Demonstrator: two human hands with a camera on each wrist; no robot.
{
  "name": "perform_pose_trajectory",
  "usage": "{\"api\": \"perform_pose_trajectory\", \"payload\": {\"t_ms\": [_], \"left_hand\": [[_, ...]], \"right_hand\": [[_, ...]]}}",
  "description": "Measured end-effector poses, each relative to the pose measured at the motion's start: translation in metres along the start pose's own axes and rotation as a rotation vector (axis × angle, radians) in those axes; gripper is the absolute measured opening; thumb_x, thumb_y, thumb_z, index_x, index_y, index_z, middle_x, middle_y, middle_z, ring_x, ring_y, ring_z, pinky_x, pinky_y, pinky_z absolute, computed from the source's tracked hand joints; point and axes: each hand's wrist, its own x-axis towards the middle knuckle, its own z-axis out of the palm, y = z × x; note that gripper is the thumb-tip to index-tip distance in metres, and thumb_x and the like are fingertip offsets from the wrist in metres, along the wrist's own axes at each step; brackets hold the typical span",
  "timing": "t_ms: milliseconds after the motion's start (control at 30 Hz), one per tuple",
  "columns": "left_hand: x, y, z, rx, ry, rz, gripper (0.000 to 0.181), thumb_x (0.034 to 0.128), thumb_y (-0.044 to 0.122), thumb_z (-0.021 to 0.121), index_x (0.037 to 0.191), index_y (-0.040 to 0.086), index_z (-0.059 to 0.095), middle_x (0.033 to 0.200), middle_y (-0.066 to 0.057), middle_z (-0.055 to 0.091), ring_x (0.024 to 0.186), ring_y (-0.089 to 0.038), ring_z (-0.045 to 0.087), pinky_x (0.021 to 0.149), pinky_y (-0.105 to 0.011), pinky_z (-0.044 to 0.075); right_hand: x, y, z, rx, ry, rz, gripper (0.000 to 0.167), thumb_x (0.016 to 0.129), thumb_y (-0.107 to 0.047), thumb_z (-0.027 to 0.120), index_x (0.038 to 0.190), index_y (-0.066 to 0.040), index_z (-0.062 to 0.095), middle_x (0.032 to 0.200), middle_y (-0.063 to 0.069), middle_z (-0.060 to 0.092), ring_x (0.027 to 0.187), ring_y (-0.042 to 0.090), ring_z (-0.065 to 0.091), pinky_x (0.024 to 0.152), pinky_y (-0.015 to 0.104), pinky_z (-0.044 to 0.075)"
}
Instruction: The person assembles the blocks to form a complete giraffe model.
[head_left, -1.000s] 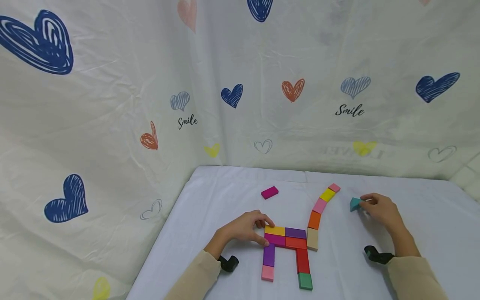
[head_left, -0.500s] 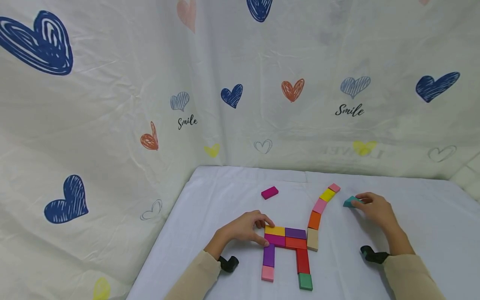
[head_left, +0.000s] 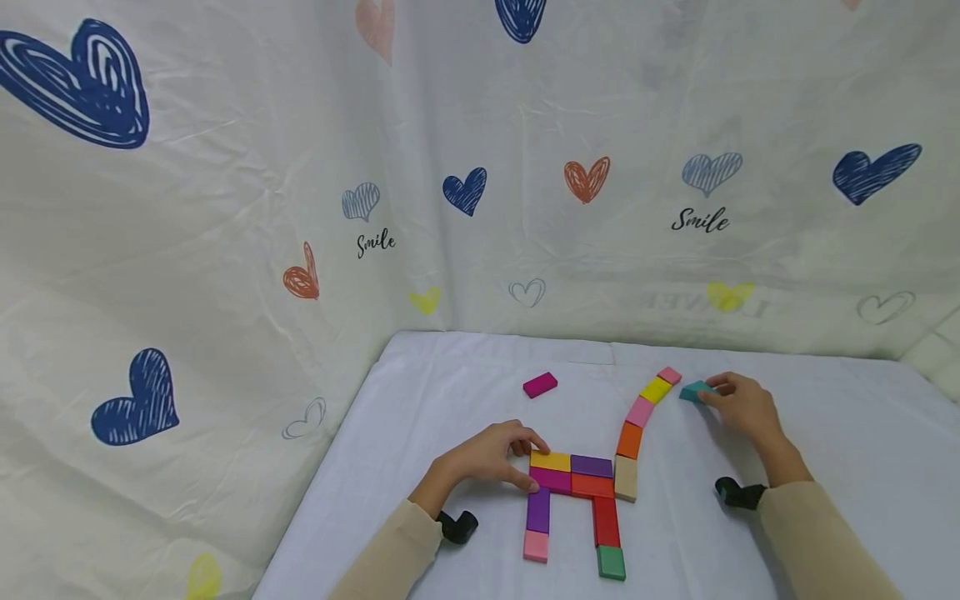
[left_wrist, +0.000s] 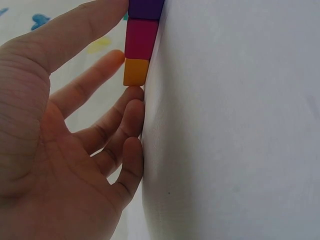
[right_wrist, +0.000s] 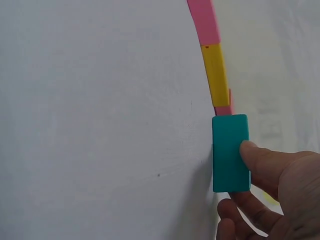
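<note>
My right hand [head_left: 746, 407] pinches a teal triangular block [head_left: 696, 391] between thumb and fingers, just right of the small pink block [head_left: 670, 376] that tops a curved row. In the right wrist view the teal block [right_wrist: 231, 152] shows a flat rectangular face, its end close to the row. My left hand [head_left: 491, 454] rests at the left end of the flat block figure, fingers loosely bent. Its index finger touches the orange-yellow block [head_left: 551, 462] and its thumb lies by the magenta block [head_left: 551, 480] and the upright purple block [head_left: 537, 510].
The curved row runs down through yellow [head_left: 656, 390], pink, orange and beige [head_left: 626, 478] blocks. Red [head_left: 606, 522] and green [head_left: 611, 562] blocks form the right leg. A loose magenta block [head_left: 540, 384] lies farther back on the white cloth. A heart-printed curtain [head_left: 525, 233] stands behind.
My right hand has carried the teal block left and away from me, toward the top of the curved row, turning it on the way. My left hand has stayed in place.
</note>
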Motion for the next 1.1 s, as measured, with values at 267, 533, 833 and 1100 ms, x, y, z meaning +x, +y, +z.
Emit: {"api": "perform_pose_trajectory", "payload": {"t_ms": [267,533,833,1100], "left_hand": [[0.0,0.0,0.0,-0.001,-0.002,-0.006,0.048,0.0812,0.035,0.087,0.125,0.036,0.068,0.109,0.012,0.059,0.101,-0.001,0.053,0.087,-0.02,0.049],[0.001,-0.001,0.001,-0.007,-0.003,-0.012,0.047,0.0809,0.034,0.087,0.124,0.038,0.068,0.109,0.012,0.059,0.102,-0.001,0.053,0.087,-0.02,0.05],[0.0,-0.002,0.001,-0.005,-0.001,-0.01,0.047,0.0809,0.035,0.087,0.123,0.038,0.068,0.109,0.013,0.059,0.101,0.0,0.053,0.087,-0.02,0.05],[-0.002,0.0,0.0,-0.012,0.001,-0.004,0.047,0.0809,0.035,0.088,0.123,0.037,0.068,0.109,0.012,0.059,0.102,-0.002,0.053,0.087,-0.02,0.049]], "right_hand": [[0.011,0.001,0.004,-0.002,-0.014,0.017,0.049,0.101,-0.031,0.064,0.129,0.008,0.054,0.126,0.039,0.055,0.102,0.048,0.054,0.081,0.051,0.051],[0.015,0.0,0.005,-0.006,-0.001,-0.006,0.048,0.1,-0.031,0.065,0.126,0.008,0.056,0.122,0.038,0.058,0.101,0.048,0.056,0.08,0.051,0.05],[0.016,-0.002,0.007,0.003,-0.01,0.008,0.05,0.1,-0.033,0.064,0.128,0.008,0.054,0.124,0.037,0.056,0.101,0.046,0.055,0.081,0.05,0.051],[0.017,-0.002,0.008,0.003,-0.007,0.013,0.049,0.1,-0.032,0.064,0.128,0.008,0.055,0.123,0.037,0.056,0.1,0.046,0.055,0.08,0.05,0.051]]}}
